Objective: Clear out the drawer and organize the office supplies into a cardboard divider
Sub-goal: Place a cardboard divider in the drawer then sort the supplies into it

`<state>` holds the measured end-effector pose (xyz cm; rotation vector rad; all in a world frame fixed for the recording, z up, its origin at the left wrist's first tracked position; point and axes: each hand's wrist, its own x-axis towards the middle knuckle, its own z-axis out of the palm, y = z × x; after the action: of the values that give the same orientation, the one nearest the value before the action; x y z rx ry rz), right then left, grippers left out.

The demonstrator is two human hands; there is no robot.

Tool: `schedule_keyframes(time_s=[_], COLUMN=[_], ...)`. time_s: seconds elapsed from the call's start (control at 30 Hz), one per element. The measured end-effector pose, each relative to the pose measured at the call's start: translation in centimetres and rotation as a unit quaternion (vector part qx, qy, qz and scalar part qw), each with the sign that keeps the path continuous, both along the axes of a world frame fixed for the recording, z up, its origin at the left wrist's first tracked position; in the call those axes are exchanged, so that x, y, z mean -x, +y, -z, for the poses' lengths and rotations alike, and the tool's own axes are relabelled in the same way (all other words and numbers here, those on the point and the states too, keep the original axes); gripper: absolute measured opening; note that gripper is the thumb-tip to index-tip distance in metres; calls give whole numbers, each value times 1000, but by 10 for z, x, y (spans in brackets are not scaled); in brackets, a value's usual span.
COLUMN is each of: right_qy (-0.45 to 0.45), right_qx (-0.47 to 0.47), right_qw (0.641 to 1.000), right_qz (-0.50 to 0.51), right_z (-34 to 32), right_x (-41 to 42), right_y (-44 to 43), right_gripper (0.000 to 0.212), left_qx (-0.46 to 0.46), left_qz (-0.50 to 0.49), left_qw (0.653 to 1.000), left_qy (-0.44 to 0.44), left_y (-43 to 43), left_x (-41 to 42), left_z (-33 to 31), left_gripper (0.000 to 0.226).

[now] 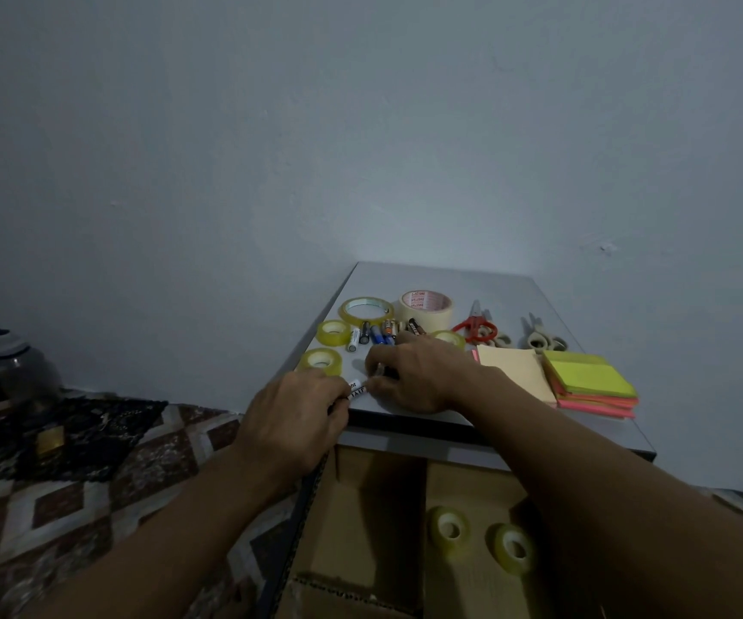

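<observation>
1. White battery [357,388] lies at the near-left edge of the table [450,279], bridging both hands.
2. Left hand [298,422] pinches its near end, fingers curled tight.
3. Right hand [409,373]: thumb touches the far end, fingers curled. Can't tell what it holds.
4. Just beyond the battery: loose batteries [376,335], tape rolls [320,360].
5. Right of it: sticky notes [592,379].
6. Below it: cardboard divider [374,507] holding two small rolls [450,527].

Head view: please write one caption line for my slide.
Left hand and right hand grip batteries on the tabletop, cardboard divider below.
</observation>
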<state>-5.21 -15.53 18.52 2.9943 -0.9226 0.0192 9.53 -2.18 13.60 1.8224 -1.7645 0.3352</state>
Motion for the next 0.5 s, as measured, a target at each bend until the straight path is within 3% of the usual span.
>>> schedule_keyframes(time_s=[0.2, 0.5], right_qy=[24, -30], right_qx=[16, 54], right_qw=[1000, 998], right_qz=[-4, -22], right_z=[-2, 2], right_x=[3, 9], right_y=[3, 11], right_gripper=[33, 34], left_qx=[9, -12], left_qz=[4, -10], left_qw=[1000, 999], left_qy=[2, -34], left_y=[4, 7], left_x=[0, 2], left_z=[2, 2], left_gripper=[12, 12])
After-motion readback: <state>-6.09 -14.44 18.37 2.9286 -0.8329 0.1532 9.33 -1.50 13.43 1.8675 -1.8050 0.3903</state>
